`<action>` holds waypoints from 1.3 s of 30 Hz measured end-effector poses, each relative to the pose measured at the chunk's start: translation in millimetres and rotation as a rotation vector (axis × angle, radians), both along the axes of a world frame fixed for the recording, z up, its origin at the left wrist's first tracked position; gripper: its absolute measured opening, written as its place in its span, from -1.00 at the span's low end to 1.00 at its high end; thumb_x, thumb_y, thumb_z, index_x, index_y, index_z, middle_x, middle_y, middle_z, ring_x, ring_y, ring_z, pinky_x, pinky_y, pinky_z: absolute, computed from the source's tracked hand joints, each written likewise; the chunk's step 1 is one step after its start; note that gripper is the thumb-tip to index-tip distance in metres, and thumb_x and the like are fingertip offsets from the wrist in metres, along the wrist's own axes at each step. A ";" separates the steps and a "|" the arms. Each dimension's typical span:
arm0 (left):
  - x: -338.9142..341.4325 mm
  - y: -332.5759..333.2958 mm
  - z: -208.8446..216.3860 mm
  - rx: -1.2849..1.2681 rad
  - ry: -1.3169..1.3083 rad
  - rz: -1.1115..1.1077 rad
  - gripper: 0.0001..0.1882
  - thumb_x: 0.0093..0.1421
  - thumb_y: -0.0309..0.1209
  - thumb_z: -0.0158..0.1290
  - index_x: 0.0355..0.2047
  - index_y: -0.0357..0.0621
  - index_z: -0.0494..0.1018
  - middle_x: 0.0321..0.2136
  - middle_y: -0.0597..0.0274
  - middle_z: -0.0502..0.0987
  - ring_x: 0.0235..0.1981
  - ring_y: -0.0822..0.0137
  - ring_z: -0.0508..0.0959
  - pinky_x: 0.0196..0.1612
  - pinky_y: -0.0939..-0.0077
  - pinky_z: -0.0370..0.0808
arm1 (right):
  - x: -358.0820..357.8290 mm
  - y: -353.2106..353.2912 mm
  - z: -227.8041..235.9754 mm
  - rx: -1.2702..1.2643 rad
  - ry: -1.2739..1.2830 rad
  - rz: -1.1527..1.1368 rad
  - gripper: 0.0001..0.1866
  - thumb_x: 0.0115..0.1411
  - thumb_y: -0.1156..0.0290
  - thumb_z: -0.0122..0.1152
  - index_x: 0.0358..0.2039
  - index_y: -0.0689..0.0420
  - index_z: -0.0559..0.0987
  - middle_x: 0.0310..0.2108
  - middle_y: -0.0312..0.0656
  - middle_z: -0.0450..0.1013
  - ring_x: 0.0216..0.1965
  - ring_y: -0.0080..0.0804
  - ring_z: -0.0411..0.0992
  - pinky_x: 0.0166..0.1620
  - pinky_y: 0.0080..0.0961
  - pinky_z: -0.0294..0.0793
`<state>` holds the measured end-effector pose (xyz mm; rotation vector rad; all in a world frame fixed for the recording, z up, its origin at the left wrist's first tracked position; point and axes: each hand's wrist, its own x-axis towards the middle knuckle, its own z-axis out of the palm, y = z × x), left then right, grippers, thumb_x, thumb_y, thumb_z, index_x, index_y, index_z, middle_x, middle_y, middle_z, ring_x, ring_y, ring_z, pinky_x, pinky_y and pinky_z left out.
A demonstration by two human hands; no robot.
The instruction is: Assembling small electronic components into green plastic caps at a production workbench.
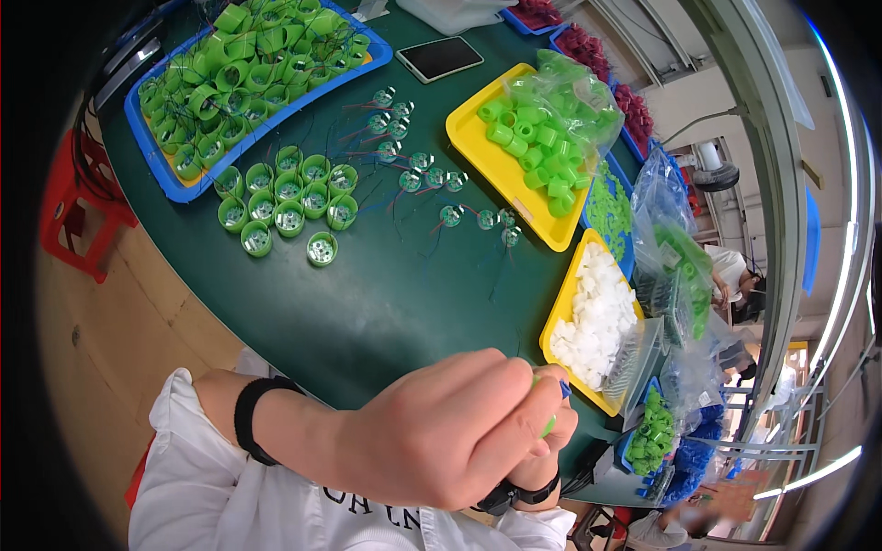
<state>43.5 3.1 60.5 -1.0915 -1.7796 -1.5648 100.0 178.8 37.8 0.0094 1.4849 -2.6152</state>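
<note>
My left hand [450, 422] is closed, its knuckles toward me, around a small green plastic piece [548, 427] that shows only as slivers between the fingers. Pressed up against it, my right hand [556, 422] has its fingers curled round the same piece, and the left hand hides much of it. Both hands are over the near edge of the green table [367, 303]. Beyond them lie round circuit boards [450, 216] with thin wires. Several green cups [289, 218] with boards inside stand grouped left of those.
A blue-rimmed tray [188, 193] heaped with wired green cups is at the far left. On the right are a yellow tray [469, 147] of green rings, a yellow tray [560, 317] of white pieces and plastic bags [666, 202]. A phone [439, 59] lies at the back.
</note>
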 end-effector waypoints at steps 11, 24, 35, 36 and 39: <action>2.6 2.0 -5.3 0.003 0.055 0.071 -0.60 -0.15 -0.55 0.15 -0.26 -0.53 0.40 -0.50 0.06 0.41 -0.65 0.36 0.35 -0.66 0.62 0.27 | -3.6 -6.7 -5.4 -0.257 -0.071 0.082 -0.74 0.01 0.45 0.22 -0.30 0.34 0.50 -0.40 -0.04 0.38 -0.84 -0.57 0.18 -0.76 -0.64 0.12; -4.2 2.2 -12.5 -0.079 -0.014 0.164 -0.64 -0.13 -0.59 0.15 -0.26 -0.47 0.39 -0.52 0.09 0.40 -0.60 0.28 0.42 -0.62 0.55 0.35 | -17.0 -21.0 14.2 -0.251 -0.072 0.112 -0.72 0.15 0.37 0.14 -0.29 0.37 0.42 -0.56 -0.23 0.31 -0.69 -0.65 0.14 -0.69 -0.72 0.05; -36.7 -1.6 -38.7 0.354 -1.010 -0.651 -0.64 0.01 -0.60 0.12 -0.16 -0.32 0.33 -0.33 0.18 0.41 -0.40 0.43 0.45 -0.33 0.58 0.40 | -10.8 -35.1 44.7 0.575 -0.043 -0.304 -0.80 0.21 0.54 -0.04 -0.20 0.38 0.43 -0.43 -0.07 0.39 -0.75 -0.60 0.27 -0.73 -0.76 0.09; -37.6 -0.1 -40.1 0.435 -1.066 -0.735 -0.66 0.08 -0.52 0.08 -0.13 -0.33 0.31 -0.36 0.16 0.42 -0.44 0.46 0.43 -0.36 0.62 0.37 | -7.2 -34.1 50.7 0.655 0.020 -0.324 -0.86 0.19 0.60 -0.07 -0.33 0.40 0.45 -0.40 -0.02 0.40 -0.73 -0.57 0.33 -0.72 -0.75 0.13; -49.8 -5.5 -45.1 0.447 -1.366 -1.109 -0.68 0.14 -0.41 0.00 -0.13 -0.34 0.29 -0.42 0.10 0.42 -0.47 0.45 0.41 -0.41 0.62 0.34 | 15.4 -14.9 67.6 0.634 0.667 -0.570 -0.57 0.26 0.17 -0.06 -0.59 0.27 0.44 -0.68 -0.15 0.38 -0.79 -0.46 0.28 -0.71 -0.61 0.22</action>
